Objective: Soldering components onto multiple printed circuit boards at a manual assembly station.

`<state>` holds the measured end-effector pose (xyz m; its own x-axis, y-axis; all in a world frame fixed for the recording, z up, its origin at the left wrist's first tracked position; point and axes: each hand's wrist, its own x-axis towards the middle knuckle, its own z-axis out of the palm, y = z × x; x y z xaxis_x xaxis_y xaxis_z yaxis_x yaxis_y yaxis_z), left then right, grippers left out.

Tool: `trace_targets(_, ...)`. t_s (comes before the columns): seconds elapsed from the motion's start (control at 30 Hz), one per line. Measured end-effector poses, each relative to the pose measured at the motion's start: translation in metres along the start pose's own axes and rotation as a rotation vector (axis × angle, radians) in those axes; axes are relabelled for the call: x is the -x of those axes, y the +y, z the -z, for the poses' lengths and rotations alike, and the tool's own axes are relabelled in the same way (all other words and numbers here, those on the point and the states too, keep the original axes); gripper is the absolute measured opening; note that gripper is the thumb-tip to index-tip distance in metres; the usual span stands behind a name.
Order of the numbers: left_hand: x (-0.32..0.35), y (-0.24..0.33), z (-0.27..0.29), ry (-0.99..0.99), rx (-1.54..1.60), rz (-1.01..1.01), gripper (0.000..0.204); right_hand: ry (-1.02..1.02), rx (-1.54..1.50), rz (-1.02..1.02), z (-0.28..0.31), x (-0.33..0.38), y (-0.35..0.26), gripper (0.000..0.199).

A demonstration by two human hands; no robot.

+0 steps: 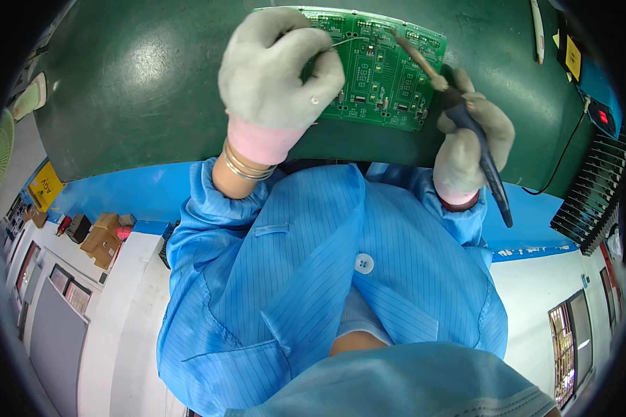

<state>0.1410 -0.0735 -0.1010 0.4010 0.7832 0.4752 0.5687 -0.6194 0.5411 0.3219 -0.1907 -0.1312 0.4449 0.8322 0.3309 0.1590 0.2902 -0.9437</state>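
A green circuit board [368, 73] with small mounted parts lies on the dark green table. Over its left part is my left hand [278, 73], in a grey glove with a pink cuff, thumb and forefinger pinched together. A thin strand of solder wire [346, 41] runs from that pinch toward the board's upper middle. My right hand [474, 142], gloved alike, is closed round the dark handle of a soldering iron [471, 121]. The iron's tip points up and left, over the upper right part of the board; whether it touches cannot be told.
The green table mat [153, 90] spreads round the board. At the right stand a blue box with a red display [602, 117], its black cord [567, 156], and a black slotted rack [591, 194]. A pale pen-like tool [538, 31] lies at the upper right. A green fan [1, 149] is far left.
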Motion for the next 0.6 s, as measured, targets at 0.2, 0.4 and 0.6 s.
trace_targets(0.2,0.002,-0.02,0.024,0.01,-0.093,0.017,0.012,-0.052,-0.101,0.081,-0.031,-0.013,-0.015,0.033)
trace_targets(0.4,0.0,-0.037,0.042,0.027,-0.063,0.077,0.012,-0.066,0.008,-0.113,-0.066,-0.016,-0.026,0.03)
trace_targets(0.6,-0.001,-0.041,0.043,0.041,-0.064,0.117,0.012,-0.082,0.14,-0.091,-0.072,-0.018,-0.021,0.025)
